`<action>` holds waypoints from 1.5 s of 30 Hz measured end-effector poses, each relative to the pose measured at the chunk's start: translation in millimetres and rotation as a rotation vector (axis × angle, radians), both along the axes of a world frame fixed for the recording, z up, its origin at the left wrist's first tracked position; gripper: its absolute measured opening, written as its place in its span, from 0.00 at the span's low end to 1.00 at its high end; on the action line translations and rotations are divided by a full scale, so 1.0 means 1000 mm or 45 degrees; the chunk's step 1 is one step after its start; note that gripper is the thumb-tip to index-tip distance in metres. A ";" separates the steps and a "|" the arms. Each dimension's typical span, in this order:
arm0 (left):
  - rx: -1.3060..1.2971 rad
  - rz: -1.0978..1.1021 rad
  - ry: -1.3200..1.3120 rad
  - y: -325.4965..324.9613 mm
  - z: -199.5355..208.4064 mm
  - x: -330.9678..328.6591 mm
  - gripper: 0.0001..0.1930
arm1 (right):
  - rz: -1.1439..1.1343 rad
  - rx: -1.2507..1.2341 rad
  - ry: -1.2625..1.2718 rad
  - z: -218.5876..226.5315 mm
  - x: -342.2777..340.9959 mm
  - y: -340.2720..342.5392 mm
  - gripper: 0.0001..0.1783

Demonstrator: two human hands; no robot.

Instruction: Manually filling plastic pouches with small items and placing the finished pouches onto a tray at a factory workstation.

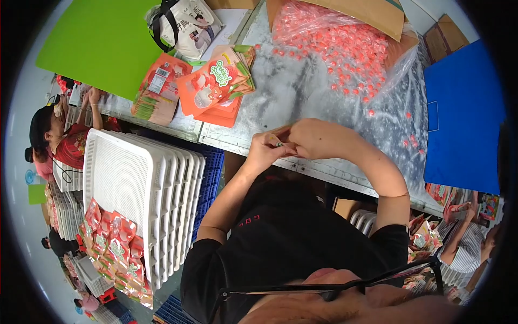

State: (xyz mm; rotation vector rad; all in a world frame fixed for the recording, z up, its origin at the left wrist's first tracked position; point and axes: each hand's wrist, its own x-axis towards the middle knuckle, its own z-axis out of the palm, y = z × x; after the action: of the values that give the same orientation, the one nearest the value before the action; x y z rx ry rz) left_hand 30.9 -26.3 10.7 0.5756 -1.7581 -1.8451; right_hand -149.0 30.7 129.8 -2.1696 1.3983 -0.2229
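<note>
Head view: guessing they're opening or sealing a pouch; left hand has fingers pinched on it, right hand's I can't tell. Next probably needs steady edges.

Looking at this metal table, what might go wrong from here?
Stray red pieces lie near the right elbow, which might sweep them off the table. Pouches stacked unevenly by the near edge could slide down. Packets reach the edge of the top tray, so some may fall.
</note>
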 end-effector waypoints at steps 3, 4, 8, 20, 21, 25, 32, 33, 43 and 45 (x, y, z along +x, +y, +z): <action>-0.114 0.030 -0.157 0.005 -0.001 0.000 0.18 | 0.038 0.388 0.175 0.005 0.004 -0.005 0.14; -0.115 0.025 -0.158 0.006 0.001 -0.001 0.18 | 0.057 0.420 0.149 0.000 0.002 -0.006 0.15; -0.117 0.005 -0.093 0.003 0.011 -0.001 0.16 | -0.061 0.413 0.165 0.003 -0.001 0.002 0.15; 0.252 0.206 0.151 -0.001 -0.003 0.010 0.13 | -1.055 -0.078 -1.207 -0.091 -0.021 0.043 0.10; 0.284 0.206 0.153 -0.002 -0.005 0.010 0.13 | -1.049 -0.074 -1.211 -0.092 -0.020 0.042 0.10; 0.305 0.244 0.144 -0.001 0.001 0.011 0.13 | -1.060 -0.237 -1.087 -0.093 -0.011 0.039 0.08; 0.275 0.239 0.026 -0.003 0.021 0.007 0.14 | -0.950 -0.021 -1.401 -0.101 -0.003 0.030 0.09; 0.273 0.203 0.092 -0.003 0.022 0.005 0.14 | -0.947 -0.020 -1.401 -0.101 -0.002 0.030 0.09; 0.375 0.293 0.192 -0.001 0.000 0.013 0.12 | -1.015 -0.069 -1.753 -0.124 0.010 0.019 0.08; 0.567 0.314 0.227 -0.004 -0.005 0.009 0.13 | -1.108 -0.092 -1.795 -0.136 0.010 0.014 0.08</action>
State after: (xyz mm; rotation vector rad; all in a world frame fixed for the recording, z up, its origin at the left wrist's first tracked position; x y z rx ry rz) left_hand 40.3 -30.4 5.6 0.7310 -1.1088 -2.0421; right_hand -138.6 44.7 -5.9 -0.7417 1.2095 -1.6879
